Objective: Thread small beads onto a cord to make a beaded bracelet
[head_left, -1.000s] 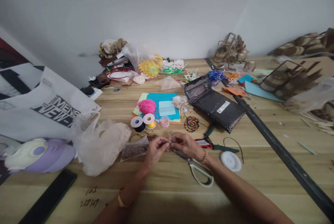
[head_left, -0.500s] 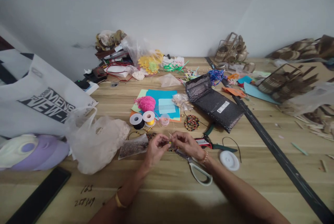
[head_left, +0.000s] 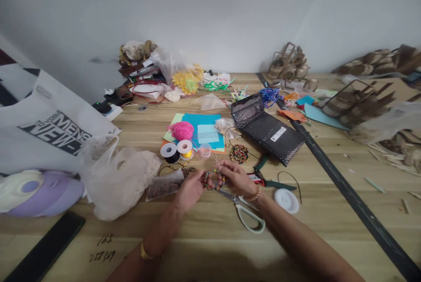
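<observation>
My left hand [head_left: 190, 190] and my right hand [head_left: 236, 177] meet over the wooden table [head_left: 210, 242], both pinching a small ring of coloured beads [head_left: 214, 178] on a thin string. The ring is spread open between the fingertips. White-handled scissors [head_left: 245, 212] lie just under my right wrist. A clear bag of dark beads [head_left: 164, 184] rests beside my left hand.
Thread spools [head_left: 177, 150], pink yarn [head_left: 181, 130], a second bead ring [head_left: 239, 153], pliers [head_left: 268, 181] and a white lid [head_left: 287, 200] lie nearby. A black mailer [head_left: 268, 129], plastic bag [head_left: 118, 176], tote bag [head_left: 49, 133], black phone [head_left: 42, 251] and wicker baskets [head_left: 358, 102] surround them.
The hands, pinched close together before, have drawn slightly apart, and the bead ring now shows stretched open between them. The view shifted a little to the right.
</observation>
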Tool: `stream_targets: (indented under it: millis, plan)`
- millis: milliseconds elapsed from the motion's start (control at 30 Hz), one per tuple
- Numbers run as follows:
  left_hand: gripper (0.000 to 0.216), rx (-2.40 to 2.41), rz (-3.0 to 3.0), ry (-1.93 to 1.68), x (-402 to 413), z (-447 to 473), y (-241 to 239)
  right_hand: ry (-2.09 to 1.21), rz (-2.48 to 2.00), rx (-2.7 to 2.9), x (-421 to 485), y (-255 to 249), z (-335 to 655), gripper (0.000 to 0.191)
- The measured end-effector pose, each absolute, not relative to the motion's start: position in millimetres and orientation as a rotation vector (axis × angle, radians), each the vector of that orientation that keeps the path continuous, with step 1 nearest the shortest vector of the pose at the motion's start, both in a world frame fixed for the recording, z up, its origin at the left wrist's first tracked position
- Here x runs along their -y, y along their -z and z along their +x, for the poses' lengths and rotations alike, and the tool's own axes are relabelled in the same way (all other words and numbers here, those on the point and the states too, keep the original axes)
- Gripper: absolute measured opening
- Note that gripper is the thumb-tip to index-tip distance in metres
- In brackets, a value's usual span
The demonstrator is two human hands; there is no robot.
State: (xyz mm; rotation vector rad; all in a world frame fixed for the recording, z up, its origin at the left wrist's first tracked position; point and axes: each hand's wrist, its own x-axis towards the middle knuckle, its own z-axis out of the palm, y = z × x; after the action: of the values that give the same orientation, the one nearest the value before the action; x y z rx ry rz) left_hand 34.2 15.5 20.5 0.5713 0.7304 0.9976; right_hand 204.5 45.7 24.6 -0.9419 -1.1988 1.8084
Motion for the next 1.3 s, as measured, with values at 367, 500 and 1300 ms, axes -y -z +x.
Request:
stream_targets:
  millis: [367, 500, 1300]
  plan:
    - [0.031, -0.905, 0.769, -0.895, -12, 36, -16, -1.701, -0.964, 1.350, -41, -26, 203, 0.039]
    - [0.035, -1.022, 0.989, -0.818, -11, 35, -14, -1.689, -0.919, 1.411, -39, -25, 202, 0.038]
    - [0.035, -1.095, 1.099, -0.817, -11, 34, -16, -0.647, -1.468, 2.567, 3, -71, 262, 0.018]
